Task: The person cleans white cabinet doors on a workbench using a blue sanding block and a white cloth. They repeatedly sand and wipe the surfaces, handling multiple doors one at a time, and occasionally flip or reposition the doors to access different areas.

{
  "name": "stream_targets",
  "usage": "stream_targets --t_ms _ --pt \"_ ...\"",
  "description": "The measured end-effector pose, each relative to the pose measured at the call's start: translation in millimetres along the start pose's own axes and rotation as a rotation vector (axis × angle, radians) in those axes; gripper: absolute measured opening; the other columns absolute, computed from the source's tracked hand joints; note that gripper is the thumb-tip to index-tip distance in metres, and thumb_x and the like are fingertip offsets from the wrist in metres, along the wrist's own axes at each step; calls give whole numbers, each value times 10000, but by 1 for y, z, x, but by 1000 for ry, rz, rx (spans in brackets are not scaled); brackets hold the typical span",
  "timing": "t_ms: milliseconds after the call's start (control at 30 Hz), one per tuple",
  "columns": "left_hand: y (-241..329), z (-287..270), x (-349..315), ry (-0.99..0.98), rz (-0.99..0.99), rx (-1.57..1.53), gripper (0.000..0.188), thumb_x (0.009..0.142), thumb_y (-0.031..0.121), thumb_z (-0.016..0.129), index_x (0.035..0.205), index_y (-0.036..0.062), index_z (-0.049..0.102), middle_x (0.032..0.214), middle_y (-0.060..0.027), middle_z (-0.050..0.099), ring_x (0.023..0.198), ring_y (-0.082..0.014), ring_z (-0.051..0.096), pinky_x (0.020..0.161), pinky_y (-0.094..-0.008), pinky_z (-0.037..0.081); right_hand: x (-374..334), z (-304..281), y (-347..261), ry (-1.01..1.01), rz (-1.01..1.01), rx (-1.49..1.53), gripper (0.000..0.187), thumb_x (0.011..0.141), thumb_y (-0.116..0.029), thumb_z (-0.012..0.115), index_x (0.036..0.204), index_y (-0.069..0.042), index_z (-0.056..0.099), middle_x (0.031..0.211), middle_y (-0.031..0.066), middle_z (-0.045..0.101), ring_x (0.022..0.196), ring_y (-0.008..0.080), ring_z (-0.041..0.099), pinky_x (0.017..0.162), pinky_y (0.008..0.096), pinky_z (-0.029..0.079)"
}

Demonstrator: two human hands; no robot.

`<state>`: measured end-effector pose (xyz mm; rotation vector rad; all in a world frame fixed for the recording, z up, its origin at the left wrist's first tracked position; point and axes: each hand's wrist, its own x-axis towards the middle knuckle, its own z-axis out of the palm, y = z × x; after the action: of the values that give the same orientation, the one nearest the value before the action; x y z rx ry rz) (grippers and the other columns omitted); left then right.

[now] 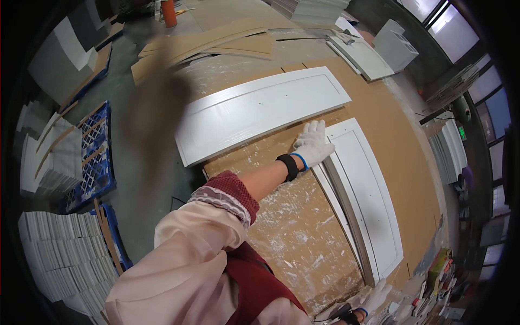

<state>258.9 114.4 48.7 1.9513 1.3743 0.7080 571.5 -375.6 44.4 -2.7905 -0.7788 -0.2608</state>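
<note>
A white panel (365,195) with a recessed face and small holes lies lengthwise to the right on a brown board. A narrow white strip (338,214) shows along its left side, with a dark gap between. My left hand (314,145), in a white knit glove, rests at the panel's far end, fingers stretched out and thumb toward its corner. By the near end is my right hand (376,295), also gloved, low in the picture; its fingers are too unclear to read. A second white panel (265,111) lies crosswise beyond my left hand.
The worktop (298,238) is brown board with white scuffs. White stacked panels (70,254) and blue pallets (97,157) stand at left. Cardboard sheets (216,43) lie at the far side. Tools and clutter (433,281) crowd the lower right. A dark blur covers part of the left.
</note>
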Motion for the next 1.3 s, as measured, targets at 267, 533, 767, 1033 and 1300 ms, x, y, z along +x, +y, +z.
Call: stream_targets --t_ms 267,533,767,1033,1300 --pt "0 7 48 -127 -44 0 612 694 544 647 1033 35 663 1016 -243 684 1018 -375 651 870 -449 505 25 23 -30 14 174 327 386 964 -328 537 987 58 538 953 231 616 862 342 561 821 440 445" --pt "2 -6 44 -283 14 77 604 740 527 640 1039 2 645 990 -250 684 955 -384 648 827 -459 475 18 25 -14 14 404 865 221 913 -217 579 760 -62 541 729 -13 476 703 95 425 626 292 378" --pt "-21 -45 -3 -297 -56 -205 355 877 384 671 845 36 608 666 13 520 553 -77 467 458 -268 358 -9 -6 -35 -21 342 463 381 903 -337 579 863 42 559 746 190 589 703 236 529 675 410 446" --pt "-85 -120 -87 -250 48 -18 517 922 333 643 1214 -86 564 1043 -181 623 905 -242 583 800 -376 462 -112 -29 -51 73 394 641 279 886 -249 607 958 16 558 842 188 610 799 238 593 731 388 463" --pt "-153 -208 -150 39 37 -468 412 990 195 516 1301 -74 489 1142 -132 590 1033 -164 566 882 -286 463 -222 -19 -102 293 598 931 320 945 -139 541 1188 53 624 885 14 612 732 78 501 657 239 426"
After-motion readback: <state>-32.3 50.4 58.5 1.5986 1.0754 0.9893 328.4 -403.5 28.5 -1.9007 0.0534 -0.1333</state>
